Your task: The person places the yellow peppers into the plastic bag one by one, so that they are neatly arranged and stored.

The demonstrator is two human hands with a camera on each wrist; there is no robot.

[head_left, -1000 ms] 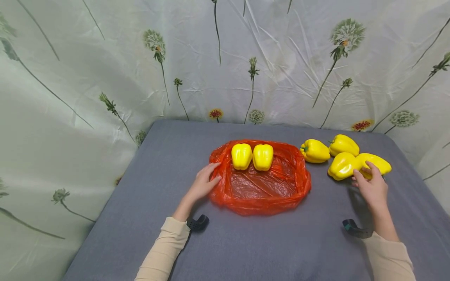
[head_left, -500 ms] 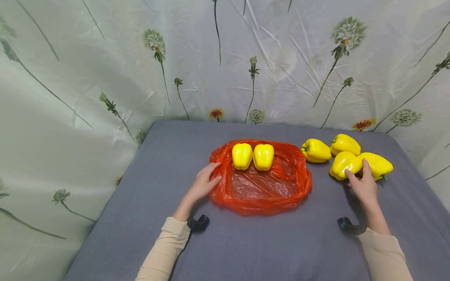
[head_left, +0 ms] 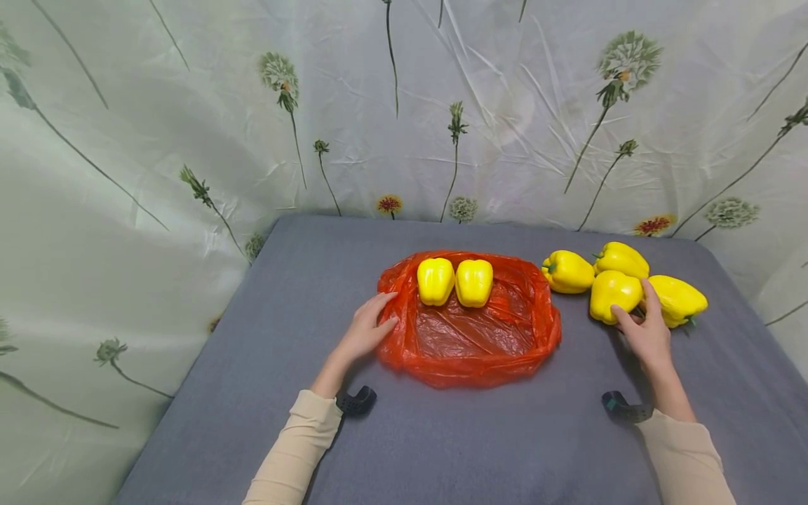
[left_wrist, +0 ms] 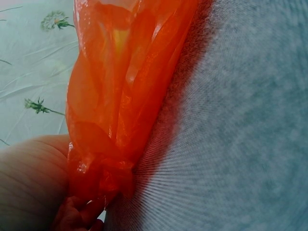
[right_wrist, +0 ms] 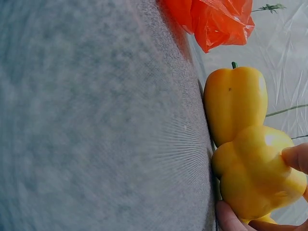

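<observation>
A red plastic bag (head_left: 467,370) lies spread open on the table. Two yellow bell peppers, a left one (head_left: 435,282) and a right one (head_left: 474,283), sit side by side in its far part. My left hand (head_left: 365,331) holds the bag's left rim; in the left wrist view some fingertips show through the red film. To the right of the bag, my right hand (head_left: 650,341) grips a yellow bell pepper (head_left: 614,296) between thumb and fingers. The right wrist view shows this pepper (right_wrist: 260,163) low against the table, partly covered by the fingers.
Three more yellow peppers surround the gripped one: a left one (head_left: 567,271), a far one (head_left: 621,259) and a right one (head_left: 678,300). They lie on the grey cloth-covered table (head_left: 480,442). A dandelion-print curtain (head_left: 492,126) hangs behind the table.
My right hand has moved left from the rightmost pepper to the one beside it and taken hold of it. That pepper has turned slightly. The left hand stays at the bag.
</observation>
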